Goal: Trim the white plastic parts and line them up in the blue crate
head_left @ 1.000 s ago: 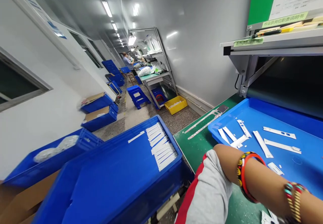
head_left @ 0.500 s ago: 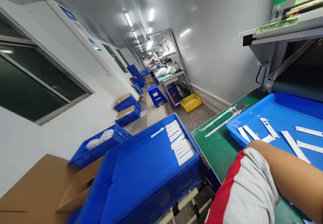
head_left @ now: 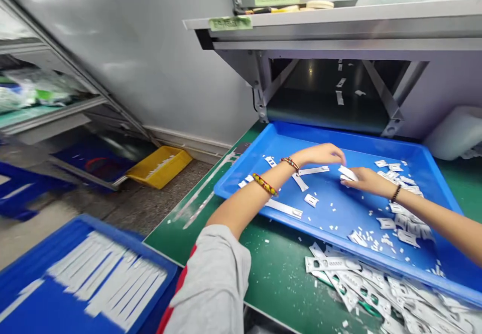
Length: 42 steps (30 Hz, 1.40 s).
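My right hand (head_left: 367, 181) is closed on a small stack of short white plastic pieces (head_left: 348, 174), held over the blue tray (head_left: 339, 201). My left hand (head_left: 322, 154) reaches in from the left, just behind those pieces. Its fingers bend loosely downward and apart, with nothing visible in them; the fingertips are partly hidden. Beneath the left wrist lie long white plastic strips (head_left: 284, 208). One short white part (head_left: 311, 200) rests between the arms. Heaped at the tray's right side are more short white parts (head_left: 408, 218), with tiny scraps scattered near them.
Slotted white strips (head_left: 361, 279) pile up on the green table (head_left: 271, 268) before the tray. A conveyor belt (head_left: 327, 108) ends behind it, under a metal shelf (head_left: 320, 25). At lower left, a blue crate (head_left: 22, 258) carries rows of white strips. A yellow bin (head_left: 161, 165) stands on the floor.
The view has swung right, from the aisle to the table and tray. Both hands are now visible; earlier only the left arm showed, its hand out of frame.
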{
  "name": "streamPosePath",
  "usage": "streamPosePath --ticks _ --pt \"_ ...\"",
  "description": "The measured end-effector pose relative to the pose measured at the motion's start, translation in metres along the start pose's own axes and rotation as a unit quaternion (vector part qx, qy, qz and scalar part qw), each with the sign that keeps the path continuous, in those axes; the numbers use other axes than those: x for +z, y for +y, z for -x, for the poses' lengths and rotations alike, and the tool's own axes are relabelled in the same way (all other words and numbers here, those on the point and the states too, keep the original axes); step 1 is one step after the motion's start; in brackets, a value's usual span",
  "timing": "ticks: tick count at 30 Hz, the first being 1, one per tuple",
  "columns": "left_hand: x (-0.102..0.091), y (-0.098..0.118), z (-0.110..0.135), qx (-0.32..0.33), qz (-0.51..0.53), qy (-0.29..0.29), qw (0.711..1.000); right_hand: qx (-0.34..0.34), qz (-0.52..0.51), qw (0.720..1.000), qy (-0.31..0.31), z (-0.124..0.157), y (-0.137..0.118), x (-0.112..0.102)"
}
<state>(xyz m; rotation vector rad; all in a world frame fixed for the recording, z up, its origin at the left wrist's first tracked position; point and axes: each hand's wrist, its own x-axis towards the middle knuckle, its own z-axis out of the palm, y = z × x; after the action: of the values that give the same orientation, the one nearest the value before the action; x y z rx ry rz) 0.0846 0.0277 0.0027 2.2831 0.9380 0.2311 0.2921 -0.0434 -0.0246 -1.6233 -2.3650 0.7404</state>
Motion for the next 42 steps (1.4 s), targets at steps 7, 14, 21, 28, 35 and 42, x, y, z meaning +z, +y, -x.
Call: streamPosePath --ticks 7,14,21,28,35,42 --pt "-0.007 -0.062 -0.014 -0.139 -0.077 0.076 0.984 0.012 0.069 0.996 -0.05 -0.008 0.001 0.013" --pt "-0.038 -0.044 0.006 -0.117 0.043 0.019 0.992 -0.025 0.005 1.0 -0.007 -0.004 -0.008 -0.003" --pt "-0.025 0.003 0.04 -0.02 0.206 -0.08 0.975 -0.046 -0.162 0.977 0.132 0.005 -0.029 -0.014" --pt "-0.039 0.001 0.061 -0.017 0.27 -0.072 0.96 -0.025 -0.174 0.983 0.047 0.009 -0.04 -0.015" --pt "-0.041 0.008 0.064 0.033 0.242 -0.024 0.969 -0.039 -0.16 0.986 0.023 0.015 -0.049 -0.015" --pt "-0.002 0.018 0.056 0.06 0.099 0.096 0.989 -0.085 -0.137 0.986 0.049 0.022 -0.052 -0.006"
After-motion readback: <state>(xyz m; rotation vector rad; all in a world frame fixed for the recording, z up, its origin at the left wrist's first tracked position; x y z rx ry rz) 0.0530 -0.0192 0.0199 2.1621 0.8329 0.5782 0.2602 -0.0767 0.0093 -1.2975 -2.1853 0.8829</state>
